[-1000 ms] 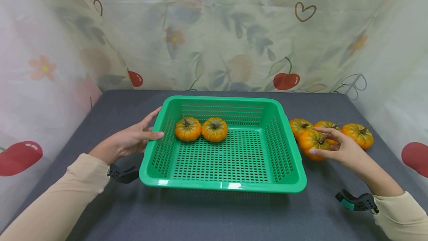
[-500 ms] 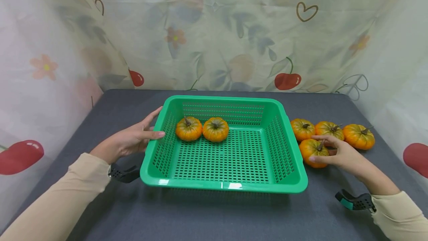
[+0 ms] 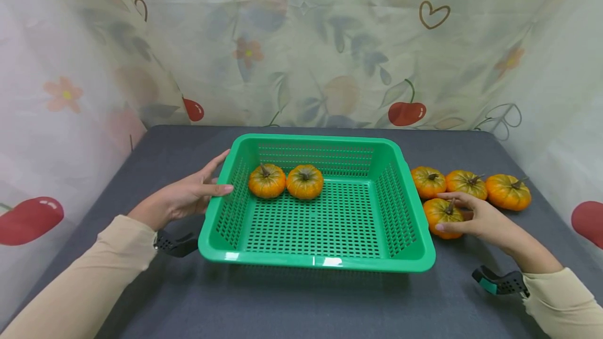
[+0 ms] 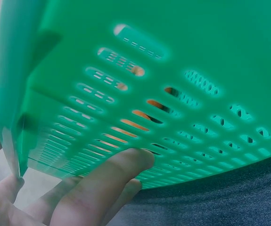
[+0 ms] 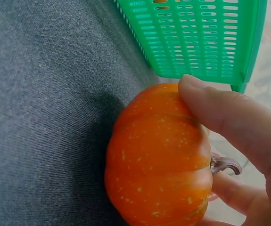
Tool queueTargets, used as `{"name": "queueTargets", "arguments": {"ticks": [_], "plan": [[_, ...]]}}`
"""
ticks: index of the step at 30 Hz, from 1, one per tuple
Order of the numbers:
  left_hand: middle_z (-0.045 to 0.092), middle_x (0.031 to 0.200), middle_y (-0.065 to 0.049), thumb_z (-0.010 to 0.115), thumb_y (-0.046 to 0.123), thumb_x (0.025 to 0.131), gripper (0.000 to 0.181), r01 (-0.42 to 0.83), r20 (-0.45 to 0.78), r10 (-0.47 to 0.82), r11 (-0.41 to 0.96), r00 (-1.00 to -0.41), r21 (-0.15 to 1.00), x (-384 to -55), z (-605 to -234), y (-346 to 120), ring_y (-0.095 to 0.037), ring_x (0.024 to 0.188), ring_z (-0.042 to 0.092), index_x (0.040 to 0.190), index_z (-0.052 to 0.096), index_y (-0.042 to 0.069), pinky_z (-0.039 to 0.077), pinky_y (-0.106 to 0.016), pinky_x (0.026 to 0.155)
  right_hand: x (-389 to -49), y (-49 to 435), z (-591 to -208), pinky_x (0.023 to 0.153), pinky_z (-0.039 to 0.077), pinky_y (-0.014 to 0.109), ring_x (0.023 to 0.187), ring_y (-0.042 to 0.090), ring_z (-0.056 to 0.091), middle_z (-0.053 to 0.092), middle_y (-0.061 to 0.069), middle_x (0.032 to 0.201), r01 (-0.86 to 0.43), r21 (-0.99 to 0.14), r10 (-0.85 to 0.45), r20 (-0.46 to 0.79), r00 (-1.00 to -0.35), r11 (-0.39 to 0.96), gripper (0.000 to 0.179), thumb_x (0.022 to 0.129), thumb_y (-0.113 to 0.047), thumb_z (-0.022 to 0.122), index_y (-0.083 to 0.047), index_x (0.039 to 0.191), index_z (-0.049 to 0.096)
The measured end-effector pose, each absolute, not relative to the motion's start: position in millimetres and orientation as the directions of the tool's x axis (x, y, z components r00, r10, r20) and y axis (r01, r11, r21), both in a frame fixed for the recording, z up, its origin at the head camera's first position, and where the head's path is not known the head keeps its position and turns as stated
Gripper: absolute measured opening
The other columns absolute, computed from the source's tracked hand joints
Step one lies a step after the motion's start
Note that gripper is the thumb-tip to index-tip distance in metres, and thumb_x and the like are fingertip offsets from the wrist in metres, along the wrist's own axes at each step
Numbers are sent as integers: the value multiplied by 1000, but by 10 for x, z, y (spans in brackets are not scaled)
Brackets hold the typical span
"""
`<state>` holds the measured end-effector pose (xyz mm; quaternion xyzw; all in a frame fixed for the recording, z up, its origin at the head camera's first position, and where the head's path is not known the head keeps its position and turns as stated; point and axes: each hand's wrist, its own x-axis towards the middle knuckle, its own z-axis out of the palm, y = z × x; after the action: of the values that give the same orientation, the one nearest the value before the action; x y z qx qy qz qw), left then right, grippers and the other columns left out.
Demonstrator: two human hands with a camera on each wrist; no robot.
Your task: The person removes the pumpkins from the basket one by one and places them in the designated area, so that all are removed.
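Gripping 1 pumpkin (image 3: 437, 217) is the right hand (image 3: 487, 219), the left hand (image 3: 181, 195) holding the basket (image 3: 301, 262).

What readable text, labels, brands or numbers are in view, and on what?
"happy": fabric backdrop, upper right of the head view.
"happy": same backdrop, upper left, at the picture's top edge.
None readable on the green basket, pumpkins or black wrist devices.

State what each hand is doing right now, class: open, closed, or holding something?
Left hand: closed, holding the basket.
Right hand: closed, holding a pumpkin outside the basket.
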<state>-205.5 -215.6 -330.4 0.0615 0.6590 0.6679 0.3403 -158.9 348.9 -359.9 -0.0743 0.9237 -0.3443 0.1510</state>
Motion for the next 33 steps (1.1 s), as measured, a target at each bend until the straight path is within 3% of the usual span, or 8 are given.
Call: {"name": "queueTargets", "arguments": {"ticks": [33], "plan": [[9,159,-22,61,13,96,97,-382,-383,517,114,-765,917,-2065,-3304,-2152,-37,117,59,149,-10,52,50,-59,91,-1601,3478,-3589,90,38,72,129,58,29,28,37,146,-50,-662,-281,-248,-927,748,77,87,-32,72,-3,148,35]]}}
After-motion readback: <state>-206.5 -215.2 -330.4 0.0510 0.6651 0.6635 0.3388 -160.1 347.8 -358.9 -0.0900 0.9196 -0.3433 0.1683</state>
